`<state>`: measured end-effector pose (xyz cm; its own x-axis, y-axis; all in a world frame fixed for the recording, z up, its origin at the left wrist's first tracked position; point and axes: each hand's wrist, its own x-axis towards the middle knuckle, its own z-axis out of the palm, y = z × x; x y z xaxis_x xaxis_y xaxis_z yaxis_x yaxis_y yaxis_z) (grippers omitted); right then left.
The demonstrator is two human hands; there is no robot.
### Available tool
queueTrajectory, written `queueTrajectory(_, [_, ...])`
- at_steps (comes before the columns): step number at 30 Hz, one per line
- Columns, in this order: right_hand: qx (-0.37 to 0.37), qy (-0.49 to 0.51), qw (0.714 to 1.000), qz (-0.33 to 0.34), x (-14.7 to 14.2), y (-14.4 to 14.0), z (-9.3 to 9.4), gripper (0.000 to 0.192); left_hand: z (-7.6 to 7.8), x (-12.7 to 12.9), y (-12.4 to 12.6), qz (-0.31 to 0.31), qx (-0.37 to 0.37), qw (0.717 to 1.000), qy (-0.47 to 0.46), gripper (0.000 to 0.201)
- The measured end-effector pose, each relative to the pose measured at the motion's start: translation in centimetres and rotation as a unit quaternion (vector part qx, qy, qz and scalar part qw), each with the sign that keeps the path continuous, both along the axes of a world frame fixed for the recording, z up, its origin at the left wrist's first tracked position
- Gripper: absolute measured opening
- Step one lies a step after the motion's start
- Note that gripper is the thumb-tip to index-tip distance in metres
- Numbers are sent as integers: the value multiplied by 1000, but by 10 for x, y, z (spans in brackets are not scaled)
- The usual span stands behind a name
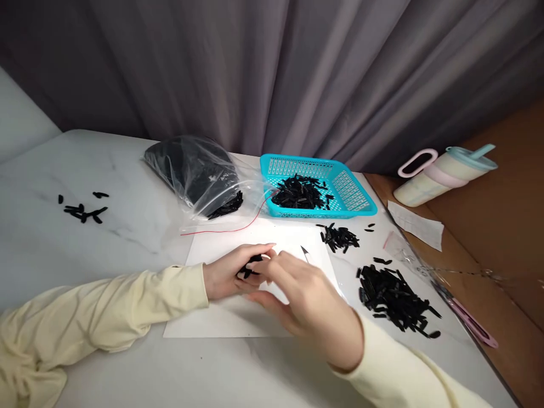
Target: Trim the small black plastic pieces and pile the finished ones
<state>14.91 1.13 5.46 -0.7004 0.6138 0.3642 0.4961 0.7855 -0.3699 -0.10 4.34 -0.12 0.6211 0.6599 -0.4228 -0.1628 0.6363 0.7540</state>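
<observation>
My left hand [232,272] is curled around several small, thin black pieces [250,266], which show in its palm. Over that palm bends my right hand [306,294], its fingertips at the black pieces and its thumb spread apart from the fingers. I see nothing gripped between them. Both hands are above a white sheet [204,317] on the marble-patterned table. Just behind the right hand, the pointed blade of a craft knife [305,252] shows; its handle is partly hidden by the hand.
A blue plastic basket [357,198] holds black pieces, beside a clear zip bag [191,170] full of dark material. Piles of black pieces [395,297] lie right, with a few [85,212] far left. A tumbler [442,175] and pink-handled tool [474,323] are at the right.
</observation>
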Motion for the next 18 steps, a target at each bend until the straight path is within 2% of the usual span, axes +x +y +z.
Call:
queueTrajectory(4, [75, -37, 996, 2, -13, -7, -27, 25, 1, 3, -5, 43, -50, 997, -29, 33])
queueTrajectory(7, [83, 7, 997, -5, -14, 1, -36, 30, 1, 3, -6, 58, -84, 993, -57, 32])
queueTrajectory(9, [10, 79, 996, -26, -11, 3, -36, 27, 0, 3, -5, 48, -87, 992, -80, 33])
queueTrajectory(11, [-131, 171, 975, -59, -7, 2, -34, 20, 0, 2, -4, 35, -66, 993, -91, 33])
queueTrajectory(14, [-354, 294, 882, -97, 4, -5, -28, 13, 2, 2, -4, 16, -31, 996, -81, 32])
queueTrajectory(16, [-418, 339, 835, -117, 14, -11, -25, 13, 5, 2, -6, 8, -22, 998, -63, 33])
queueTrajectory(18, [-418, 361, 821, -144, 26, -16, -26, 12, 8, 3, -8, -4, -6, 999, -35, 35])
